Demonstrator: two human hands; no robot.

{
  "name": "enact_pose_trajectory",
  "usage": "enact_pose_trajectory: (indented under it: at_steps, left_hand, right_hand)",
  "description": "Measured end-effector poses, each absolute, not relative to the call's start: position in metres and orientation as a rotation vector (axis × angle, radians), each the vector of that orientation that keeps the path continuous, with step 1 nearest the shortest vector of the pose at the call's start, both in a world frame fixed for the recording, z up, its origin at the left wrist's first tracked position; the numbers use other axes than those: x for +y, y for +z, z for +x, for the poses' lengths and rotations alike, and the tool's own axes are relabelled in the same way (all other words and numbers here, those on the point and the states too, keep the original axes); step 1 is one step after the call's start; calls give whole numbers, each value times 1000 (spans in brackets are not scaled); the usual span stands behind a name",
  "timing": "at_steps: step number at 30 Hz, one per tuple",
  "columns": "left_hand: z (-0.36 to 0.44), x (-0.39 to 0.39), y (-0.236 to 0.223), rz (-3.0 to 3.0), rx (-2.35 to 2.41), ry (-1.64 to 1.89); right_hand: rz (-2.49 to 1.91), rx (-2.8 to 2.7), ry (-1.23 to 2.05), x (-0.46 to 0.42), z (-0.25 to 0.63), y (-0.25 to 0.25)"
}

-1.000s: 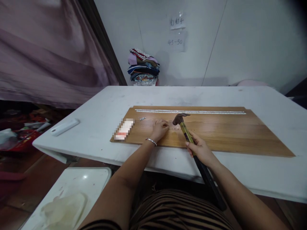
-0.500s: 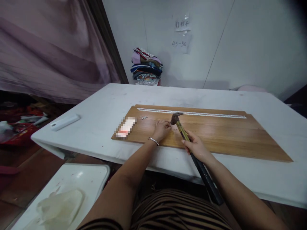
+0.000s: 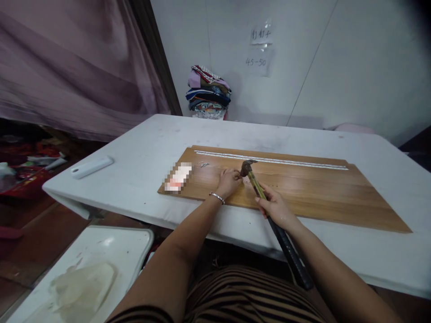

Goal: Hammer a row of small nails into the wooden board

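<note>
My right hand (image 3: 274, 206) is wrapped round the yellow-and-black handle of a claw hammer (image 3: 283, 240). The rusty hammer head is just right of my left fingertips, above a brown wooden board (image 3: 323, 193). My left hand (image 3: 230, 181), with a silver bangle at the wrist, rests on the board with its fingertips pinched together. Whatever they pinch is too small and hidden to make out. Several loose nails (image 3: 203, 164) lie on the board beyond my left hand. A row of small dark dots (image 3: 274, 185) marks the wood near the hammer.
Two white printed strips (image 3: 279, 161) run along the board's far side. A blurred-out flat item (image 3: 178, 177) lies at its left end. The white table (image 3: 134, 179) also carries a white handle-like object (image 3: 92, 167). Folded clothes (image 3: 208, 92) are stacked by the wall; a white stool (image 3: 134, 237) stands lower left.
The view has shifted slightly. Both hands keep nearly the same pose, and the hammer head stays beside my left fingertips.
</note>
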State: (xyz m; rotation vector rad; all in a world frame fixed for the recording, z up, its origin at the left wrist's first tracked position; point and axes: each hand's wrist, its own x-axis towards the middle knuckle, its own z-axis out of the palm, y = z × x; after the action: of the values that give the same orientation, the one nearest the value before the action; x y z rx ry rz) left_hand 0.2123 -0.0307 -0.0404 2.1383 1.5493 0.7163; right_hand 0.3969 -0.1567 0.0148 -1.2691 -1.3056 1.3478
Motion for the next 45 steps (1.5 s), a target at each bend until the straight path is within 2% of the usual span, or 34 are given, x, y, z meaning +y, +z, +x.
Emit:
enact_pose_trajectory:
  at_steps: [45]
  left_hand:
    - [212, -32, -39, 2111, 1540, 721]
  right_hand:
    - [-1372, -1319, 1328, -152, 396, 8]
